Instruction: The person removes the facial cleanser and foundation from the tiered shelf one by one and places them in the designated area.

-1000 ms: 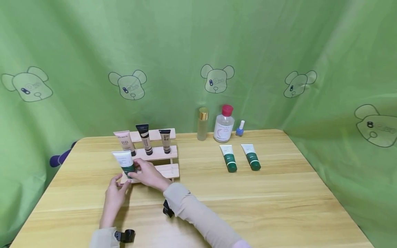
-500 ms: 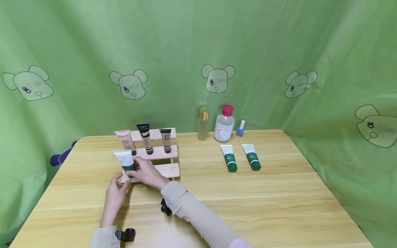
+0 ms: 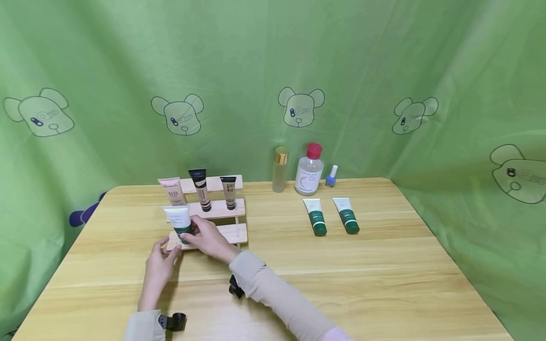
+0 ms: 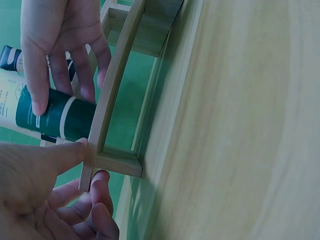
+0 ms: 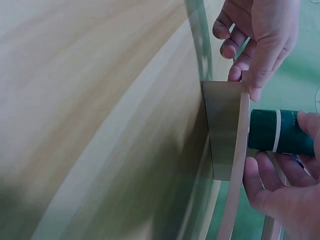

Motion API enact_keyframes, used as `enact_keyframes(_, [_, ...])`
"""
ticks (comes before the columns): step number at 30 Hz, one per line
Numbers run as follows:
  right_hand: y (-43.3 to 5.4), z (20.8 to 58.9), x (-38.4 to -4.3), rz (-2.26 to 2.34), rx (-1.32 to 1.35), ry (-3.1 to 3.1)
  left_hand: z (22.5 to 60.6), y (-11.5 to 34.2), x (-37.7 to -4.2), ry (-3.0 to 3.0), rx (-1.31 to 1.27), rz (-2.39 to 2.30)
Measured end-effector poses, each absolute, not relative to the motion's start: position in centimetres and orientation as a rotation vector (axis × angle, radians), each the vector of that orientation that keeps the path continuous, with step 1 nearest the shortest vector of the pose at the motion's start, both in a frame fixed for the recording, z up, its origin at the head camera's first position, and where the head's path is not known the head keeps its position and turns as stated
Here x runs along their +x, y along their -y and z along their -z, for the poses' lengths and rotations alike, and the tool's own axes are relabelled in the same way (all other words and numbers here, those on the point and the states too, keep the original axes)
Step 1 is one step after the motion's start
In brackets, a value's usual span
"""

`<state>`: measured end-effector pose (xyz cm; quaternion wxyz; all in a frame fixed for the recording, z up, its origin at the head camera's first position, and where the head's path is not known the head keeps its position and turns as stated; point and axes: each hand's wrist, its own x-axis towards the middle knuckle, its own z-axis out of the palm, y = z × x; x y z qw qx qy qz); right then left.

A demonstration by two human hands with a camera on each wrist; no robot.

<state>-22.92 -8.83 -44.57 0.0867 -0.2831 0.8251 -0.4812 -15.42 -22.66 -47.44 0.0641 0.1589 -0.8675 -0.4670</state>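
Observation:
In the head view a small tiered wooden rack (image 3: 232, 233) stands at the left of the table. My right hand (image 3: 211, 239) grips a white-and-green squeeze tube (image 3: 178, 218), cap down on the lowest shelf near its left end. The right wrist view shows the tube's green cap (image 5: 265, 131) against the shelf, with thumb and fingers on either side. My left hand (image 3: 159, 266) pinches the shelf's left front corner. In the left wrist view its thumb (image 4: 70, 152) lies on top and a finger is underneath. A pink BB tube (image 3: 172, 190) stands behind, partly hidden.
Two dark-capped tubes, one taller (image 3: 200, 189) and one shorter (image 3: 229, 192), stand on the middle shelf. Two more white-and-green tubes, a left one (image 3: 315, 217) and a right one (image 3: 346, 215), lie at right. Behind them are a gold-capped bottle (image 3: 279, 173), a red-capped bottle (image 3: 309, 173) and nail polish (image 3: 330, 179).
The held tube has shifted a little to the right along the lowest shelf and looks more upright, my right hand moving with it. My left hand stays at the rack's corner.

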Motion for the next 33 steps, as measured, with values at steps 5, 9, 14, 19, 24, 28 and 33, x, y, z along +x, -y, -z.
enact_keyframes(5, [7.6,44.6,-22.8,1.453,-0.860,-2.428,47.6,22.8,-15.4,2.627,0.477,1.408])
enact_keyframes(9, [6.5,44.6,-22.6,1.462,-0.873,-2.420,47.6,22.8,-15.4,2.633,0.474,1.411])
enact_keyframes(14, [5.2,44.5,-22.5,1.499,-0.895,-2.411,47.6,22.8,-15.4,2.627,0.476,1.413])
enact_keyframes(19, [3.9,44.2,-22.3,1.521,-0.851,-2.405,47.6,22.8,-15.4,2.629,0.481,1.452])
enact_keyframes(24, [2.3,43.7,-21.9,1.520,-0.775,-2.393,47.6,22.8,-15.5,2.632,0.489,1.468])
enact_keyframes(28, [1.3,43.6,-21.7,1.524,-0.771,-2.401,47.6,22.8,-15.5,2.638,0.488,1.460])
enact_keyframes(33, [0.4,43.6,-21.3,1.573,-0.784,-2.385,47.6,22.8,-15.5,2.648,0.493,1.442])
